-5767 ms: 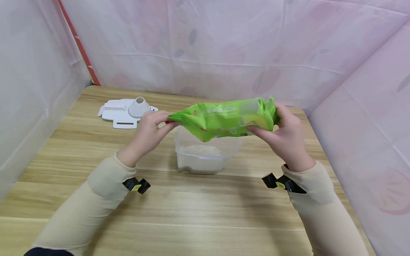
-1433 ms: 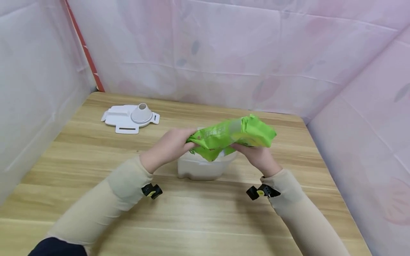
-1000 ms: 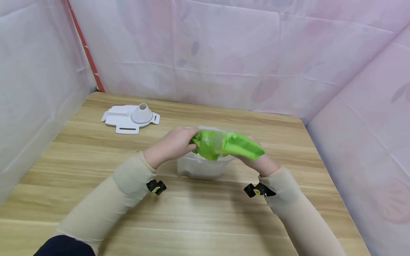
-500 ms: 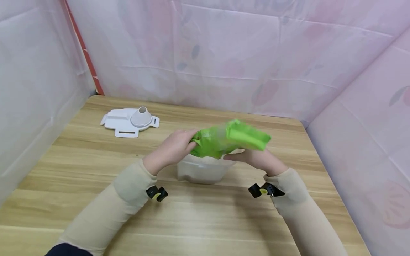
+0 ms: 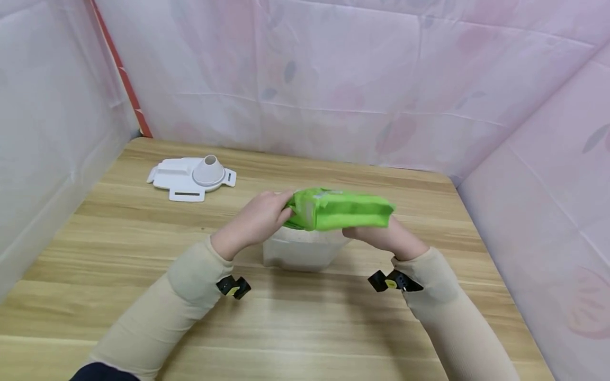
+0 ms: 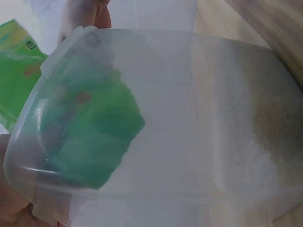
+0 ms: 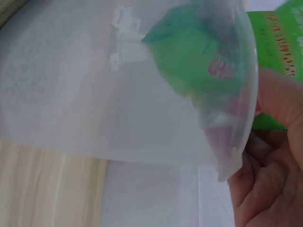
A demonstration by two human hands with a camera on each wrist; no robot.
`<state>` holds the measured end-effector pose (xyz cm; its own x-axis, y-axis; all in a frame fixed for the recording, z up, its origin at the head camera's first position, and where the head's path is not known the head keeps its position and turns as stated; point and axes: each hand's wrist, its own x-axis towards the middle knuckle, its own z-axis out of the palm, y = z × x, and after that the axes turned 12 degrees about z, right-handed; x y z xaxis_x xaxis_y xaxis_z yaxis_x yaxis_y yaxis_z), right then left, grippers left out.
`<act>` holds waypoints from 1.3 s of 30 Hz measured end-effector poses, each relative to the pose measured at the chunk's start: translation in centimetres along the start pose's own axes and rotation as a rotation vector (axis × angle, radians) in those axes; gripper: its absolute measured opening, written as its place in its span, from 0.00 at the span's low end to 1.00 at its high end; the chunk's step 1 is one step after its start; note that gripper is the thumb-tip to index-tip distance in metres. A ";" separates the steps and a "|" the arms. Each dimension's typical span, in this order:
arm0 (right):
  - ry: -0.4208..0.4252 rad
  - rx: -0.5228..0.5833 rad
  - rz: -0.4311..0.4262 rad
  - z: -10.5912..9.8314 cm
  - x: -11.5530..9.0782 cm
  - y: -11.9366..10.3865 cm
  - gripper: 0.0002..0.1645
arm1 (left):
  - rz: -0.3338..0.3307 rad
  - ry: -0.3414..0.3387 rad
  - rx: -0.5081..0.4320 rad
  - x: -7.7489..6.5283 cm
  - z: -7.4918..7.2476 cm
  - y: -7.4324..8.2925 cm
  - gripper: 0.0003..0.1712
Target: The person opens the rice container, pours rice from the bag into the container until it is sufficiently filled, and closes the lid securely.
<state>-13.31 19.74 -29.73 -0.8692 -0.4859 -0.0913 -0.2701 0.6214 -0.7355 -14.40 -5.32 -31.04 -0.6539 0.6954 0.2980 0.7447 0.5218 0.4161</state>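
1. Left hand: fingers curled round the left end of the green bag, pinching its crumpled corner; this grip is closed on the bag.
2. Right hand: placed beneath the right end of the green bag, fingers curled up under it and carrying it; this grip also holds the bag. In the right wrist view the hand lies against the green wrapper, beside the container's rim.
3. Green bag: held roughly level between the two hands, directly above the clear plastic container and near its open top. Through the container's translucent wall the wrist views show the bag's lower part as a green mass.
4. Clear plastic container: stands on the bench, between the forearms; a pale granular filling lies inside it.
5. Sleeves: both forearms are covered in beige sleeves, each carrying a small black clip with a yellow mark at the wrist.
6. White lid with a cone-shaped spout: lies flat on the far left of the bench, well apart from the container.
7. Surround: pale pink patterned sheeting encloses the bench at the back and both sides.
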 end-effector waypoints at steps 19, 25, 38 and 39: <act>0.068 -0.122 0.004 -0.1 -0.7 -0.8 0.22 | 0.014 0.054 -0.042 0.4 0.0 0.4 0.05; 0.233 -0.083 0.092 1.1 -0.8 -0.9 0.22 | 0.007 0.051 -0.038 0.5 0.0 0.5 0.06; 0.575 -0.016 0.096 2.8 -0.2 -1.0 0.29 | 0.009 0.052 -0.029 0.6 0.3 1.0 0.08; 0.587 -0.010 0.106 2.8 -0.2 -1.0 0.30 | 0.013 0.054 -0.031 0.6 0.3 1.0 0.08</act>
<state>-11.74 17.49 -30.82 -0.9745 -0.0020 0.2245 -0.1709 0.6549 -0.7362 -14.03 -4.20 -30.68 -0.6512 0.6738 0.3493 0.7491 0.4967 0.4383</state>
